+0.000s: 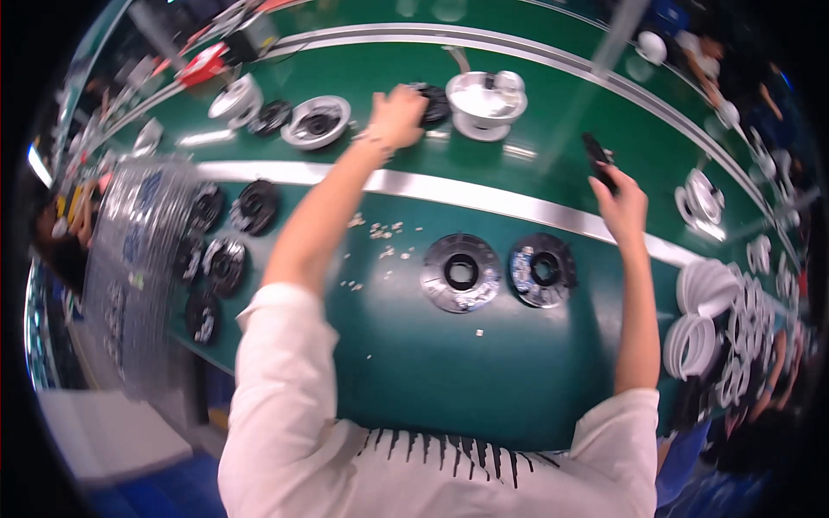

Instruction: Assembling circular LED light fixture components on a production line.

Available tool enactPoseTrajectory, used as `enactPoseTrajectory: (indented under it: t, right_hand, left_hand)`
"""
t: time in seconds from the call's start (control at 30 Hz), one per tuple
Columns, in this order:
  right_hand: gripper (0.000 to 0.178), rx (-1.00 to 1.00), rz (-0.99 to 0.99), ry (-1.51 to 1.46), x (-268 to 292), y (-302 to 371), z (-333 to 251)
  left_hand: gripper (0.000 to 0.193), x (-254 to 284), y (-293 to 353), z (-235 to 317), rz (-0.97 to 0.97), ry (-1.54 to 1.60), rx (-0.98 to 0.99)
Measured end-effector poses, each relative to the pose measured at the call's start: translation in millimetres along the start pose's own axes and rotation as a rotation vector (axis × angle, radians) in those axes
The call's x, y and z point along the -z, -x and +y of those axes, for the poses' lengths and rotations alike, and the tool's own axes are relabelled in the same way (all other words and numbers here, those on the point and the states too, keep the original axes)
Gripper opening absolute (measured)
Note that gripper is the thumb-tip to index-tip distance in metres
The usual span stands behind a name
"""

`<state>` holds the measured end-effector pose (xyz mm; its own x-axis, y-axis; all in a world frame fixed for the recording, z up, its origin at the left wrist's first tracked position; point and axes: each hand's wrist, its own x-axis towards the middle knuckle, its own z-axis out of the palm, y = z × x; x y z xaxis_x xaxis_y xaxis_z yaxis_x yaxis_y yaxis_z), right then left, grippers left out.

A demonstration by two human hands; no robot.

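My left hand (399,117) reaches over the far green surface, its fingers curled at the edge of a black round part (437,104), which the hand partly hides. In my right hand (623,205) is a slim black handheld tool (596,154), its end pointing away from me; its exact kind is unclear. Between my forearms two round parts lie on the near table: a silver-grey disc with a black central ring (445,293), and to its right a dark disc with a blue-white face (563,268). Small whitish bits (386,231) are scattered near my left forearm.
A white bowl-shaped housing (488,125) stands right of my left hand; a white dish with a black part (342,110) sits left. Several black round parts (255,207) lie beside stacked clear plastic trays (138,268). White rings (688,345) are piled at right. People work nearby.
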<state>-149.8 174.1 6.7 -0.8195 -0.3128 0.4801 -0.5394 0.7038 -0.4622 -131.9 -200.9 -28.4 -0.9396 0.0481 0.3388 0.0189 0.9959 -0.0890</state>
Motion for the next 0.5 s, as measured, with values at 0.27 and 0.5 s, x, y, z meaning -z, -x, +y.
enactPoseTrajectory:
  t: [0.27, 0.5]
  right_hand:
    - [0.042, 0.578, -0.235, -0.309, 52, 87, -163]
    - [0.039, 0.894, -0.584, -0.447, -2, 164, -216]
  left_hand:
    - [0.006, 8, 33, -3, 0.207, -0.017, -0.050]
    - [0.019, 144, 193, 2, 0.477, 0.033, -0.206]
